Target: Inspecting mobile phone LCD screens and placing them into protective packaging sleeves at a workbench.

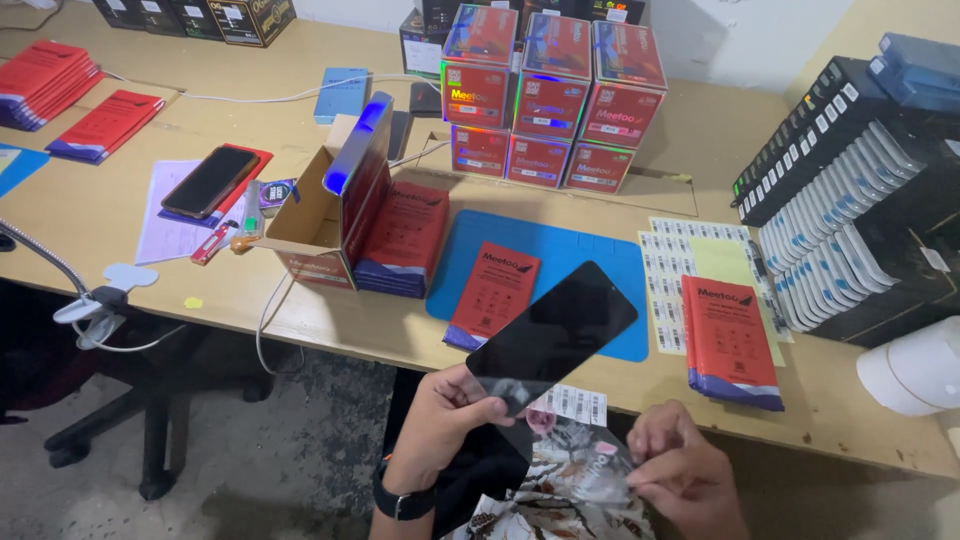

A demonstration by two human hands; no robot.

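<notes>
Glossy black rectangular glass sheet [553, 334] pinched in left hand [440, 420]; right hand [680, 470] fingertips pinching thin clear film [585, 465].

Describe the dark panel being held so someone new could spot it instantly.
Start at the blue mat on the wooden desk. Just before it, the left hand pinches a black glass panel by its lower corner. Unlike the red packets nearby, it is bare, glossy and held aloft.

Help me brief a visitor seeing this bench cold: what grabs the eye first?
The left hand holds up a glossy black screen panel over the near table edge, while the right hand pinches clear film beneath it. Behind, a stack of red boxes rises above a blue mat.
</notes>
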